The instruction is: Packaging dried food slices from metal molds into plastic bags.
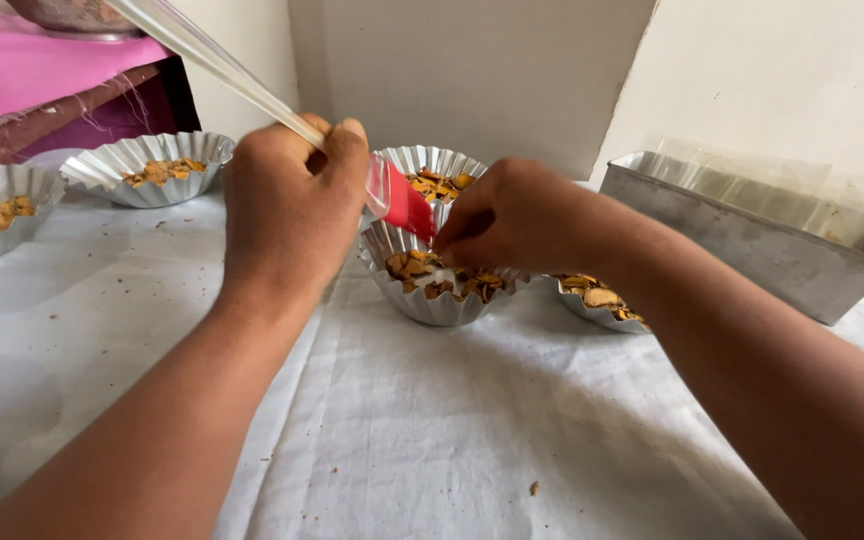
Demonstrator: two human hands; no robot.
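**Brushing a fluted tin**

The left hand [287, 205] is clenched round a clear-handled silicone pastry brush [404, 203], whose soft red head bends easily. The right hand [512, 218] pinches the far rim of the fluted foil tin [432, 300], centre: light, thin, probably easily dented.

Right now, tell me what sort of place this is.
Probably a home baking spot: fluted metal moulds filled with crumbs sit on a white cloth, beside a metal loaf tin; the left hand holds a red-tipped brush.
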